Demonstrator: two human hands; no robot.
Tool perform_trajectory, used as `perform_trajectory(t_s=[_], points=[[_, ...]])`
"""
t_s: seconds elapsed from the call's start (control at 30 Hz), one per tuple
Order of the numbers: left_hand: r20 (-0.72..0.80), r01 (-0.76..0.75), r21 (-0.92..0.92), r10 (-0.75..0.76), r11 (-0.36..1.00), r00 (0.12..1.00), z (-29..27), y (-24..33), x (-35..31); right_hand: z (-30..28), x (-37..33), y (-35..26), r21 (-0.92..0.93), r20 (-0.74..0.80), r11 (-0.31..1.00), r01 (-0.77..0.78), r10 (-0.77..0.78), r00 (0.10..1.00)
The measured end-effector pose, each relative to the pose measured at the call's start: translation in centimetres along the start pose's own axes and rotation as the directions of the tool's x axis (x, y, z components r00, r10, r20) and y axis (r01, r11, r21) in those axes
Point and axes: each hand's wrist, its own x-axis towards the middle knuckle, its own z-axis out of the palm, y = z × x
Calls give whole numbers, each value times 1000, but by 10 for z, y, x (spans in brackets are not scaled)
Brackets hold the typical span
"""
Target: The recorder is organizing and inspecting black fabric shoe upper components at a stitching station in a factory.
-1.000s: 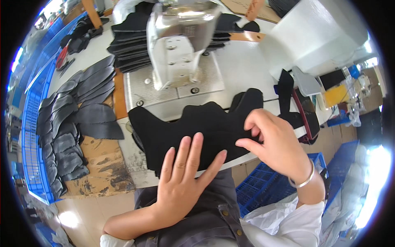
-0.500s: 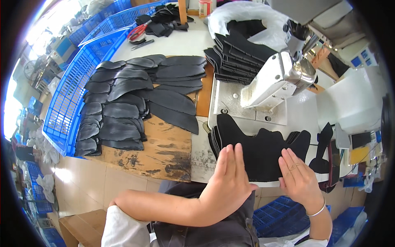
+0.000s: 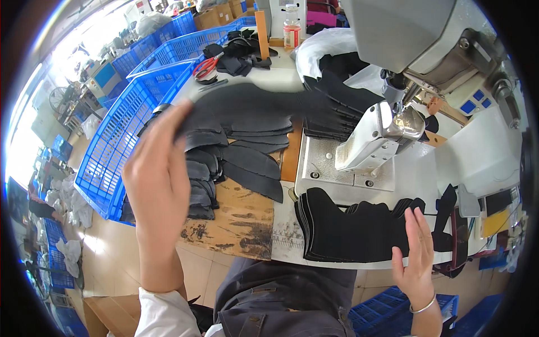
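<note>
My left hand (image 3: 160, 180) is raised over the left side of the table, smeared by motion. Its fingers close on the left end of a long black cut piece (image 3: 247, 104), which stretches blurred through the air toward the sewing machine and partly hides what lies below. Close to the table's front edge lies a stack of black cut pieces (image 3: 351, 233) with wavy upper edges. My right hand (image 3: 416, 258) is at the right end of this stack, fingers stretched up and thumb apart, gripping nothing. Beneath the lifted piece, curved dark pieces (image 3: 252, 165) lie overlapping in rows on a stained wooden board (image 3: 241, 219).
A white sewing machine (image 3: 365, 140) stands behind the stack. Further black pieces (image 3: 337, 101) are piled beyond it by a white plastic bag (image 3: 320, 48). Blue baskets (image 3: 104, 168) line the left side. Red-handled scissors (image 3: 206, 66) and black scraps (image 3: 241, 59) lie at the back.
My left hand has left the front stack and swung up to the left, now with a black cut piece. The right hand stays by the stack's right end. The view has shifted slightly.
</note>
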Motion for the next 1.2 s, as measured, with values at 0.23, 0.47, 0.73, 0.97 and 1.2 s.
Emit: perform_trajectory(t_s=[0.23,0.47,0.73,0.97,1.2], points=[[-75,-409,-23,406,912,911,145,8,105,36,-2,-2,106,13,987,-118,118,993],[539,-620,-242,635,746,554,190,70,113,40,-3,1,104,-40,988,-113,118,992],[939,-339,-295,337,893,71,184,67,170,44,1,-2,116,-82,987,-107,117,990],[985,-473,-172,163,864,-62,213,104,174,47,-4,-4,88,-79,987,-135,142,987],[934,-504,-274,352,819,63,200,92,142,49,-5,-3,88,-62,987,-135,140,988]])
